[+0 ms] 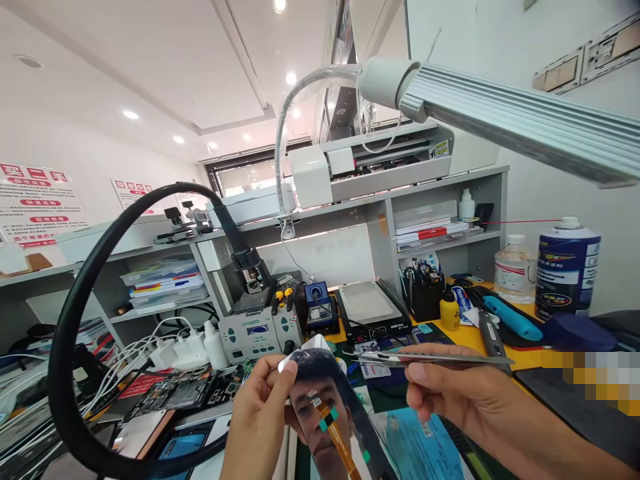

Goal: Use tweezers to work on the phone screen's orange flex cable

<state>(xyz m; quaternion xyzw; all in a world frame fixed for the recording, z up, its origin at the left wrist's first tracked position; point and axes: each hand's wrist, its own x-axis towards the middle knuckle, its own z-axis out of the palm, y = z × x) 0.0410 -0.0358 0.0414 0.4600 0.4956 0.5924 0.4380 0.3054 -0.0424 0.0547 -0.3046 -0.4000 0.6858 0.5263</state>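
Observation:
In my left hand [265,407] is a glossy phone screen [357,407], pinched at its upper left edge with the thumb on top. The panel is tilted and mirrors a person. An orange flex cable [340,443] with green tape bits runs down it toward the bottom of the view. My right hand [457,393] is closed on metal tweezers [487,361], held nearly level with the tips pointing left. Those tips are above and to the right of the screen, apart from it. Behind the screen's lower right lies a light blue sheet [425,453].
A thick black hose [57,360] arches over the left side, above phone parts [187,393]. Behind stand a hot-air station [257,337] and a flat heating plate [373,307]. Bottles and a blue spray can [566,267] are at right. A lamp [520,113] hangs overhead.

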